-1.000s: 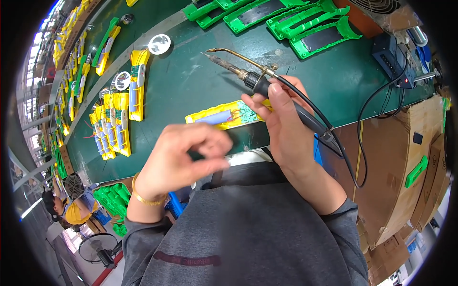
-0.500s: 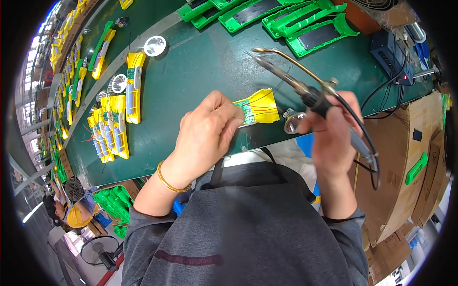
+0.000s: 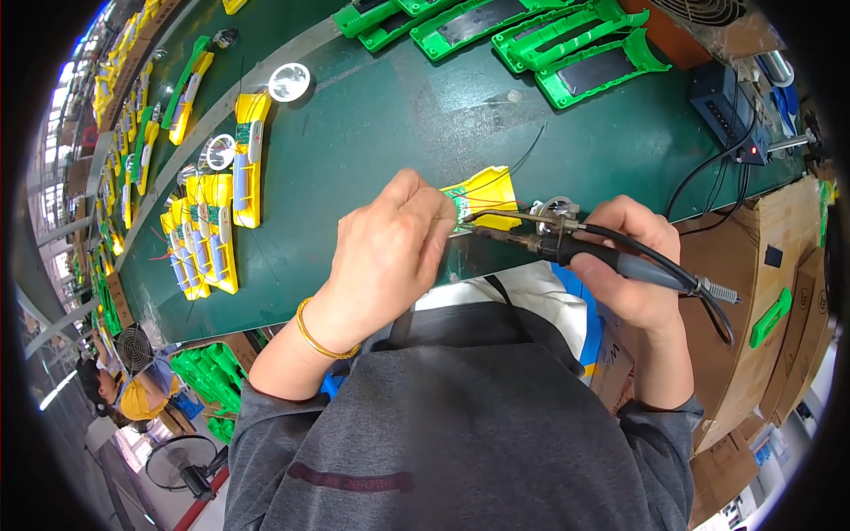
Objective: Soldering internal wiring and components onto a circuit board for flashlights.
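Note:
My left hand (image 3: 390, 239) is closed at the near edge of the green table, fingers pinched over the left end of a yellow plastic housing (image 3: 496, 196). A small green circuit board (image 3: 459, 202) with thin wires shows at its fingertips; the rest of the housing is hidden under the hand. In my right hand (image 3: 637, 265) is a soldering iron (image 3: 551, 249) with a brass solder-feed tube beside it. The iron lies nearly level, and its tip reaches the board, close to my left fingers. A clear round reflector (image 3: 558, 211) sits just behind the iron.
Green plastic shells (image 3: 584, 75) lie along the far side. At left are yellow housings with cells (image 3: 248, 177) and another round reflector (image 3: 289, 83). A blue control box (image 3: 728, 111) with cables stands right, above cardboard boxes (image 3: 722, 265). Another person (image 3: 146, 398) is at far left.
My right hand has swung the soldering iron's tip down and toward me, from above the table to the circuit board. My left hand stays closed on the housing.

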Motion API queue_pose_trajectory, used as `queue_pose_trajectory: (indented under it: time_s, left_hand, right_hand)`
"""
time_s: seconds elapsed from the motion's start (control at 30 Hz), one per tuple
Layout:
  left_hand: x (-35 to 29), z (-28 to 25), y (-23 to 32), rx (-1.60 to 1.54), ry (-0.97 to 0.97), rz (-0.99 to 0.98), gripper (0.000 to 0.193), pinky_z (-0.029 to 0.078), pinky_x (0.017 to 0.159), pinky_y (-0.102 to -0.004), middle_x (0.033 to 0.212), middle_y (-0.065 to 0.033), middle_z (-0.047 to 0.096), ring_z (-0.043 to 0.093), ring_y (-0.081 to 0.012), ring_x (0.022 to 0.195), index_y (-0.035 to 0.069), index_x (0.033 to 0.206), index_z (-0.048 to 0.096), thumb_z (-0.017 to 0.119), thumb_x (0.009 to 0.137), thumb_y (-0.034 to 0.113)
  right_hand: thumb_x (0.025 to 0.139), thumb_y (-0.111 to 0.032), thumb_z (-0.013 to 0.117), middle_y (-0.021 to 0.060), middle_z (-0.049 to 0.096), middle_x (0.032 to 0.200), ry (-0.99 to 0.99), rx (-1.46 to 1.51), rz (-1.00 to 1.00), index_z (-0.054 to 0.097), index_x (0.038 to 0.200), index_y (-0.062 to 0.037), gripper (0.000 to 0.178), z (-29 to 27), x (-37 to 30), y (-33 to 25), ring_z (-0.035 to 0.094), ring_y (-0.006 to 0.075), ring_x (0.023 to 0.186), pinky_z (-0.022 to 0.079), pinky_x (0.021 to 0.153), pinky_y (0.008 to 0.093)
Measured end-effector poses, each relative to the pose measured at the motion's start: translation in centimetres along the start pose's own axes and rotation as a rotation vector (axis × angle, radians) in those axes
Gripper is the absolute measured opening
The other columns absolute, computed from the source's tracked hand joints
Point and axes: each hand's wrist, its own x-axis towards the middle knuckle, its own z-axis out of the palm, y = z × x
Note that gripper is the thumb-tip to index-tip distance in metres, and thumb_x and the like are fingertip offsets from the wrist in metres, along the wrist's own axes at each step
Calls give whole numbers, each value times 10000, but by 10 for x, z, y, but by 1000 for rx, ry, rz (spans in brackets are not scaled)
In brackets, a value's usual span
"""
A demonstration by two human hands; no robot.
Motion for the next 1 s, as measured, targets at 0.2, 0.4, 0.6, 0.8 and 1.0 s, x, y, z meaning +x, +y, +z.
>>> queue_pose_trajectory:
  time_s: [0.2,0.4,0.6,0.8,1.0]
  left_hand:
    - [0,1,0,9,2,-2,40,461,534,-397,814,-102,517,575,-311,625,52,808,567,601,790,43]
    - [0,2,-1,0,20,9,51,459,523,-394,809,-105,517,573,-313,614,48,806,567,607,780,32]
    - [-1,2,0,-3,29,18,56,457,520,-393,802,-105,514,571,-314,610,50,805,567,609,776,27]
    - [1,1,1,-3,14,7,55,457,522,-398,803,-105,510,571,-314,614,50,805,565,608,777,32]
    - [6,-4,2,12,-15,7,51,463,533,-413,809,-106,511,570,-321,622,49,807,560,604,783,46]
  right_hand:
    - [612,-126,716,-6,573,609,-16,-139,-57,569,734,-39,210,3,4,-1,497,60,550,378,519,217]
    - [617,-129,718,1,577,618,-29,-160,-32,573,735,-41,207,2,5,-2,504,68,556,383,525,222]
    - [638,-115,701,-6,574,616,-14,-112,0,570,734,-38,179,3,3,0,511,72,558,391,529,221]
    - [692,-133,685,50,573,675,-9,193,83,530,789,-17,217,-8,-6,10,544,98,571,413,532,217]
    - [754,-278,705,66,554,715,186,415,20,499,879,-13,358,-12,-8,15,543,127,577,437,521,234]
